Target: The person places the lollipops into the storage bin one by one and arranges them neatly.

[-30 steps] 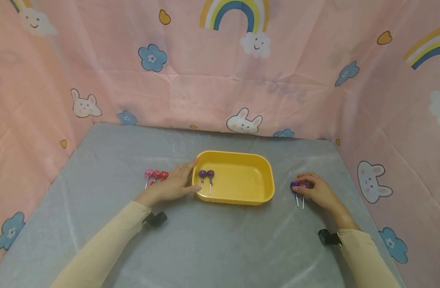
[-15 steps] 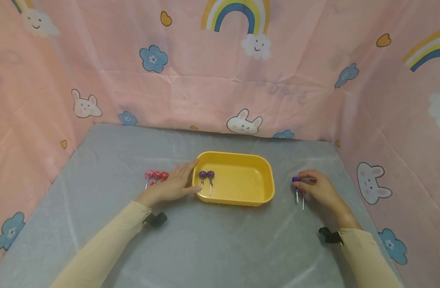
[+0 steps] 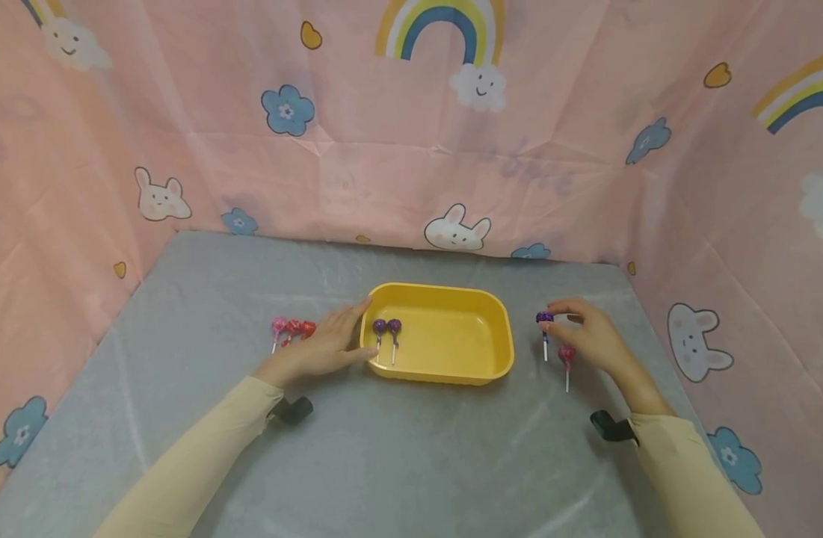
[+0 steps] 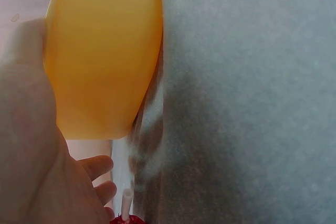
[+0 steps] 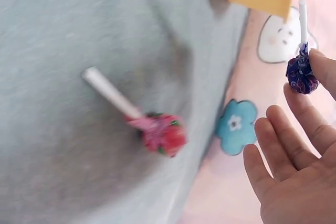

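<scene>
Purple lollipop (image 3: 543, 317) in right fingers (image 3: 564, 305), stick downward in head view

The yellow tub (image 3: 445, 340) looks like smooth plastic with a soft gloss. The purple lollipop (image 5: 302, 74) and pink-red lollipop (image 5: 167, 136) appear crinkled and somewhat shiny. The grey counter (image 3: 411, 456) is cloth-covered, matt and napped; the pink drape (image 3: 384, 164) is creased, printed fabric.

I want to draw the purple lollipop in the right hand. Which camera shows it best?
The right wrist view: the purple lollipop looks big, white stick and all, pinched in the right hand. The head view shows it smaller, partly covered by the hand. The left wrist view misses it.
</scene>
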The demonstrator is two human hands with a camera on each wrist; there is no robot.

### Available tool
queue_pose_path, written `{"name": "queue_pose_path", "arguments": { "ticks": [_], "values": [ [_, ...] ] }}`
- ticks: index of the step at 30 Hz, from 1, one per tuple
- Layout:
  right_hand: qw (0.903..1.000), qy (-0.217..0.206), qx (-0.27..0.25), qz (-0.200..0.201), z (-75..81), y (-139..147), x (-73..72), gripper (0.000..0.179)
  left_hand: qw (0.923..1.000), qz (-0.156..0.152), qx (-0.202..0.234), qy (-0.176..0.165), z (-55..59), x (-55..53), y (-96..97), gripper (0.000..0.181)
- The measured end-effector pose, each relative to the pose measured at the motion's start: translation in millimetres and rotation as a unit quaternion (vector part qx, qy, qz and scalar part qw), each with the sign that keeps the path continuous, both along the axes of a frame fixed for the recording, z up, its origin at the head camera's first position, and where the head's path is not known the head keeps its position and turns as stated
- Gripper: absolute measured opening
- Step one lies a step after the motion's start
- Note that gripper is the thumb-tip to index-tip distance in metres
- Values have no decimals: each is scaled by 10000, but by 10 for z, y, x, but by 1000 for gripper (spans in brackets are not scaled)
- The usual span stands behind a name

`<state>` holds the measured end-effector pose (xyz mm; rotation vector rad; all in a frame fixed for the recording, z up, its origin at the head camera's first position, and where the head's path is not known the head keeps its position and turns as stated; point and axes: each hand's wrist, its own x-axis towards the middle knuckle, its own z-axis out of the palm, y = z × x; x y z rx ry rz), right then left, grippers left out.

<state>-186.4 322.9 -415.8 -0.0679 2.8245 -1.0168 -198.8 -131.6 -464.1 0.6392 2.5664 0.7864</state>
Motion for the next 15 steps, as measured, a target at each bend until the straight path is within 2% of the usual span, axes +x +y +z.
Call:
{"name": "queue_pose_path", "arguments": {
  "ticks": [5,11,15],
  "values": [
    [9998,146,55,95,98,-91,-47,52,10000,23,-42,-30,-42,-20,-3,97],
    [9996,142,82,224,195,-210,-91,52,10000,18,30,-18,12,7,2,95],
    [9995,135,60,289,236,-290,-121,55,10000,32,-1,-18,0,4,2,95]
  ]
}}
